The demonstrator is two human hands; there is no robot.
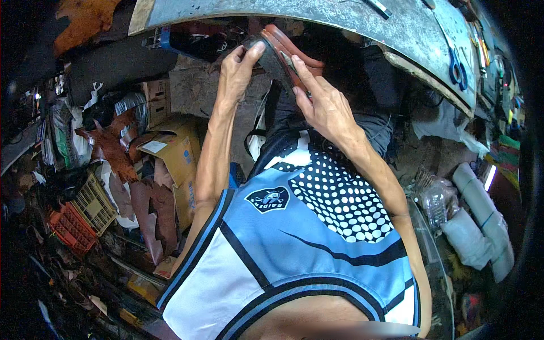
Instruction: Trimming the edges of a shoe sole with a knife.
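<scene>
A brown leather shoe (309,61) with a dark sole (274,55) is held up in front of me, just below the table's near edge. My left hand (238,71) is closed, with thumb and fingertips pinching the dark sole edge near one end of the shoe. Along the shoe's side lies my right hand (328,107), index finger stretched along the sole edge and thumb lower down, gripping it. By the right index fingertip shows a small pale pointed piece (286,58); whether it is a tool cannot be made out. The right hand's other fingers are hidden.
A worn grey worktable (317,12) curves across the top, with blue-handled scissors (457,71) at its right. To the left stand a cardboard box (173,156), leather scraps (116,139) and plastic crates (93,201). Plastic bottles (435,207) and pale rolls (481,207) lie to the right.
</scene>
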